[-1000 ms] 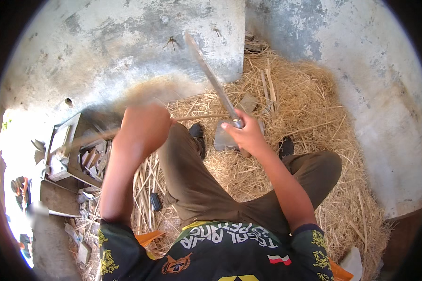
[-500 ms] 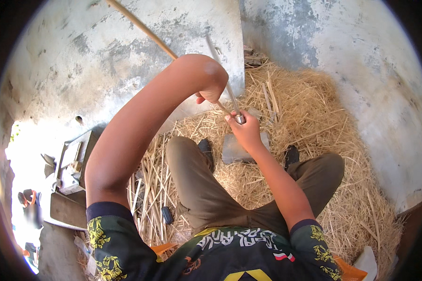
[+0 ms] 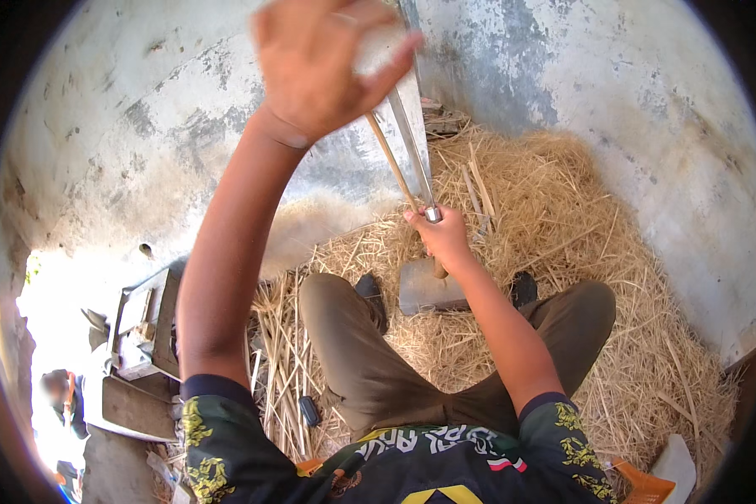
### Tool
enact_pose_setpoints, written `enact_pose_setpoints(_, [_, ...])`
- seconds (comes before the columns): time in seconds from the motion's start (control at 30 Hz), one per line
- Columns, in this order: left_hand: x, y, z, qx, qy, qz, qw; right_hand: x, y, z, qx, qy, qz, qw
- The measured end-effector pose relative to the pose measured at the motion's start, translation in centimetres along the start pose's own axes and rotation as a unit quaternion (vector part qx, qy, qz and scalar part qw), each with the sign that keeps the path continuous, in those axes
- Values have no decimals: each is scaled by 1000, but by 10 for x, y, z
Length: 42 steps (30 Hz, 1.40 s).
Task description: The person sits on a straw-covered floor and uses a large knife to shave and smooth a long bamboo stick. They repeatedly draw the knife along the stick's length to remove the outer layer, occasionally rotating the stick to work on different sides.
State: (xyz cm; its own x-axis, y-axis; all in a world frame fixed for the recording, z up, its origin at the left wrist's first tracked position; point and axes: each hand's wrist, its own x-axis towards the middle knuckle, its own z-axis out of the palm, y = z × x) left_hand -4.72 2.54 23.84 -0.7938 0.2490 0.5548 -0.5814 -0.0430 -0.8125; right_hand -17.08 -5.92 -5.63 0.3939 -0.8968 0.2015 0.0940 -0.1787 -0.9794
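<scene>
My right hand [image 3: 442,233] is closed round the wooden handle of a long knife [image 3: 412,147], whose metal collar shows above the fist and whose narrow blade points up and away. A thin tan stick [image 3: 391,160] meets the knife near my right thumb, and its upper part passes behind my left hand. That left hand [image 3: 319,71] is raised at the top of the view, thumb and fingers apart, blurred and partly cut off by the edge. Nothing shows in its grasp. Below the knife handle a grey block [image 3: 420,290] lies between my feet.
Straw-like shavings [image 3: 554,202] cover the floor, with split strips [image 3: 281,344] beside my left leg. A small dark object [image 3: 310,411] lies there too. Worn wooden boxes [image 3: 139,336] stand at left. Pale walls [image 3: 185,126] rise ahead, and another person [image 3: 59,395] is outside at far left.
My left hand has swung up and away from beside my right hand, its fingers now apart. The stick has tipped more upright. My right hand stays nearly in place on the knife.
</scene>
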Motion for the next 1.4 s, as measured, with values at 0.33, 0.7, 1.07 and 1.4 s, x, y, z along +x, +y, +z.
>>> enact_pose_setpoints(0.33, [0, -45, 25, -871, -30, -333, 359, -6, -16, -1, 16, -58, 80, 995])
enact_pose_setpoints(0.7, [34, 9, 98, -574, 159, -630, 499, -46, -50, -64, 79, -1, 117, 990])
enact_pose_setpoints(1.07, [29, -11, 125, -207, 105, -687, 688, -64, -84, -53, 131, -19, 213, 968])
enact_pose_setpoints(1.4, [12, -32, 119, -87, 37, -677, 730, -86, -63, -50, 0, -116, 261, 958])
